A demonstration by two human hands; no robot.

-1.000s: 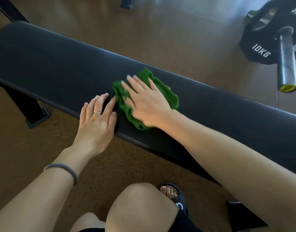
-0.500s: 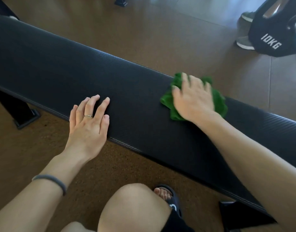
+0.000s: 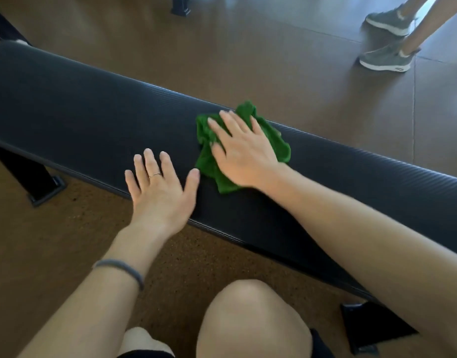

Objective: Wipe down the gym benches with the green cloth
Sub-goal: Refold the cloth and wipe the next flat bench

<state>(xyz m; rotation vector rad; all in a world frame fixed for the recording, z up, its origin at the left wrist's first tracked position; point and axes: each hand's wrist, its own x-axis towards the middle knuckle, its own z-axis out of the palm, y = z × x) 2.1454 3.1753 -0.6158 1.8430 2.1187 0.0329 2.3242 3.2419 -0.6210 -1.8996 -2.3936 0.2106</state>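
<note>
- Green cloth (image 3: 279, 146): crumpled microfibre-type fabric lying on the top surface of the bench, slightly right of frame centre. One lobe pokes out past the fingertips toward the far edge of the pad; another trails toward the near edge below the thumb.
- Bench (image 3: 80, 120): black padded gym bench with a finely ribbed cover, running diagonally from the upper left of the frame to the lower right. A black steel foot (image 3: 45, 188) shows under the left portion; a second black base (image 3: 361, 324) shows at the lower right.
- Right hand (image 3: 244, 153): laid palm-down on top of the cloth, fingers straight and slightly spread, pressing the fabric flat against the pad. Nothing is pinched.
- Left hand (image 3: 160, 192): palm-down on the near edge of the bench, just beside the cloth but apart from it. Fingers extended and fanned, thumb angled toward the cloth. A thin ring (image 3: 155, 174) sits on one finger; a grey band (image 3: 121, 270) circles the wrist.
- Knee (image 3: 250, 321): bare, at the bottom centre of the frame, in front of the bench.
- Floor (image 3: 274, 60): brown, smooth, with seam lines at the right.
- Grey sneakers (image 3: 383, 59): a second person's feet in the upper right of the frame, well apart from the bench.
</note>
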